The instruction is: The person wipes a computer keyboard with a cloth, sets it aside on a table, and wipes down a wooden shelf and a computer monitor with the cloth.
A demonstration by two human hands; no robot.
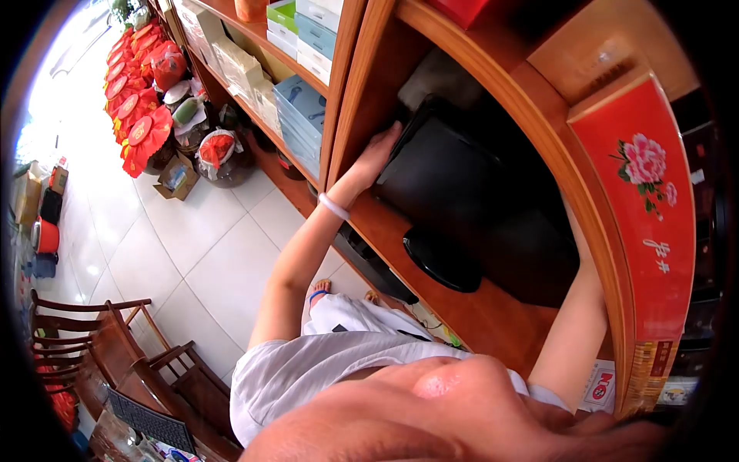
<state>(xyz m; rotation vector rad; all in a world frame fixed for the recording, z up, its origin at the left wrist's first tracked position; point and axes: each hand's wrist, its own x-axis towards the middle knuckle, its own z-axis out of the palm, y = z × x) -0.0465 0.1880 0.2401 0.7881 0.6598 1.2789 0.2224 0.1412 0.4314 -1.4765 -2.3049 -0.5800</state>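
Note:
A black computer monitor (pixel 469 162) with an oval base (pixel 443 259) stands inside a brown wooden shelf compartment. My left hand (pixel 380 152) grips its left edge, with the fingertips pressed along the side; a pale bracelet (pixel 334 206) circles that wrist. My right forearm (pixel 579 308) reaches into the compartment along the monitor's other side. The fingers of my right hand are hidden in the dark there, so their hold cannot be made out.
The curved wooden frame (pixel 539 115) borders the compartment, with a red flowered box (pixel 635 208) beside it. Shelves with boxes (pixel 300 115) stand left. Red-covered jars (pixel 142 127) sit on the tiled floor (pixel 223 254). A wooden chair (pixel 100 339) and a keyboard (pixel 150 420) are lower left.

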